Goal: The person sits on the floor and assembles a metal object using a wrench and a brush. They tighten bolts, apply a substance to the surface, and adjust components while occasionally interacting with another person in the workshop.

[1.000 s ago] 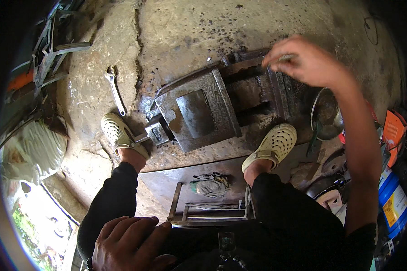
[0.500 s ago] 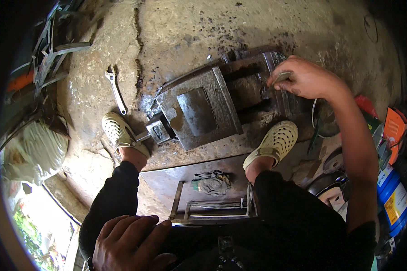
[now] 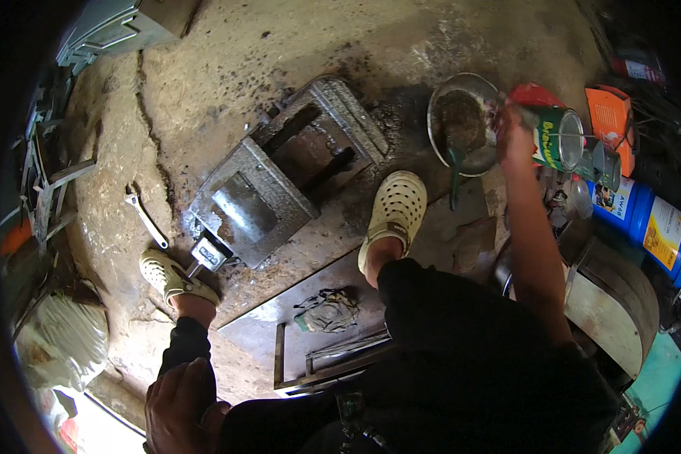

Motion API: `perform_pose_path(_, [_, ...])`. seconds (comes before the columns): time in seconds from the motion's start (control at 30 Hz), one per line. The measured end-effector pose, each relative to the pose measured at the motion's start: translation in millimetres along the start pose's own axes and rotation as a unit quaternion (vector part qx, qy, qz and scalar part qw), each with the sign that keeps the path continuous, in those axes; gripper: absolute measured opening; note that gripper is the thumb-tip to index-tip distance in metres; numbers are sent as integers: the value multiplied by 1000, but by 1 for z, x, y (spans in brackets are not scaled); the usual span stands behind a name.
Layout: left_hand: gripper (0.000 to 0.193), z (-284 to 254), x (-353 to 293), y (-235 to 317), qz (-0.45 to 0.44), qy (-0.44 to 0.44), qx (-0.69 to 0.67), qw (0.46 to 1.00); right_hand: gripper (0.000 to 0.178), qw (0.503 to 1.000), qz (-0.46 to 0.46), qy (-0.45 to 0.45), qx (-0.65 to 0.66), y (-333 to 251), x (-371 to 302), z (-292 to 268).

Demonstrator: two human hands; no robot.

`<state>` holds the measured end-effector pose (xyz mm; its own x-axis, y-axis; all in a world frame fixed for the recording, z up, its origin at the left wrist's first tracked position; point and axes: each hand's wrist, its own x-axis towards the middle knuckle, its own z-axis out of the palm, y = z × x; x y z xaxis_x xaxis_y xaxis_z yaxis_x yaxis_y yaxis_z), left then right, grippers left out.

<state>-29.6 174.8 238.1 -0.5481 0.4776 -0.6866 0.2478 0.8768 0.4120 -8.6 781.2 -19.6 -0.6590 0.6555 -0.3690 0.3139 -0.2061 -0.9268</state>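
Note:
My right hand is at the right rim of a round metal bowl, its fingers smeared by motion; whether it holds anything is hidden. A dark residue lies in the bowl, and a slim green handle sticks out over its near edge. Low on the left, my left hand rests on my leg, fingers draped over it and holding nothing. Between my feet and beyond lies a heavy, greasy metal vise with an open slot and a flat plate. A small square metal block on a rod sits at its near left end.
An adjustable wrench lies on the floor at left. Right of the bowl stand a green can, an orange plastic piece and blue buckets. A metal sheet bearing a crumpled glove-like cloth lies near me.
My right hand has left the vise's far right end and swung right to the bowl. My view has turned rightward, bringing the bowl and can into sight. The left hand stays on my leg.

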Motion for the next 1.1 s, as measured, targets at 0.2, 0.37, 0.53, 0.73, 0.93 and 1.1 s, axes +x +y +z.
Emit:
perform_pose_path(0.2, [61,2,1,4,-66,-5,-2,998,35,995,52,86,20,75,-22,-63])
perform_pose_path(0.37, [58,-1,16,4,-32,20,-3,999,30,967,141,159,143,105,2,-106])
perform_pose_path(0.53, [56,-5,37,20,-38,32,38,998,32,970,165,171,55,135,-3,-119])
perform_pose_path(0.73, [57,-20,60,31,-24,-38,12,999,31,961,79,226,-137,135,-54,-103])
perform_pose_path(0.93, [58,-21,70,26,-16,-41,8,999,43,918,-123,125,-356,92,-46,-79])
perform_pose_path(1.1, [60,-9,73,20,-127,-166,-172,963,36,914,-233,9,-331,68,-51,9])
